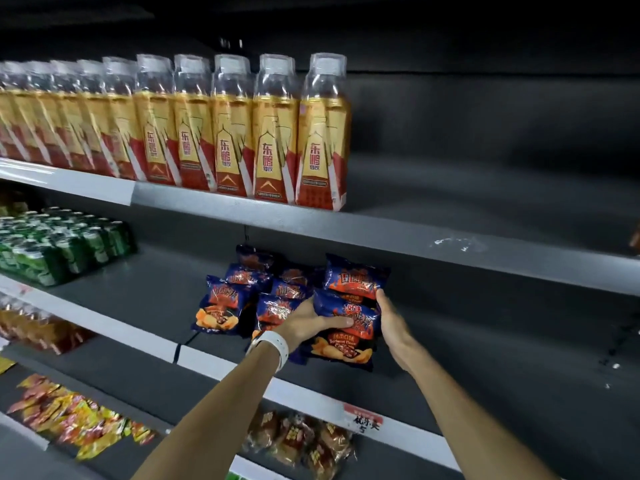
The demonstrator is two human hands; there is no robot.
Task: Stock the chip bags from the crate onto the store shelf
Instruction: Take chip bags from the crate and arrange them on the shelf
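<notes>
Several dark blue chip bags (239, 299) with orange print stand in rows on the middle shelf (138, 306). At the right end of the group, my left hand (308, 323) grips the front bag (346, 330), thumb across its face. My right hand (391, 320) lies flat against that bag's right side, fingers straight, reaching up toward a second bag (356, 277) standing just behind it. A white watch band sits on my left wrist. No crate is in view.
The shelf above holds a row of yellow and red drink bottles (242, 133). Green cans (62, 244) sit at the middle shelf's left end. Snack packets (69, 414) and brown packs (301, 441) lie on the lower shelf. A red price tag (363, 419) hangs on the shelf's front rail.
</notes>
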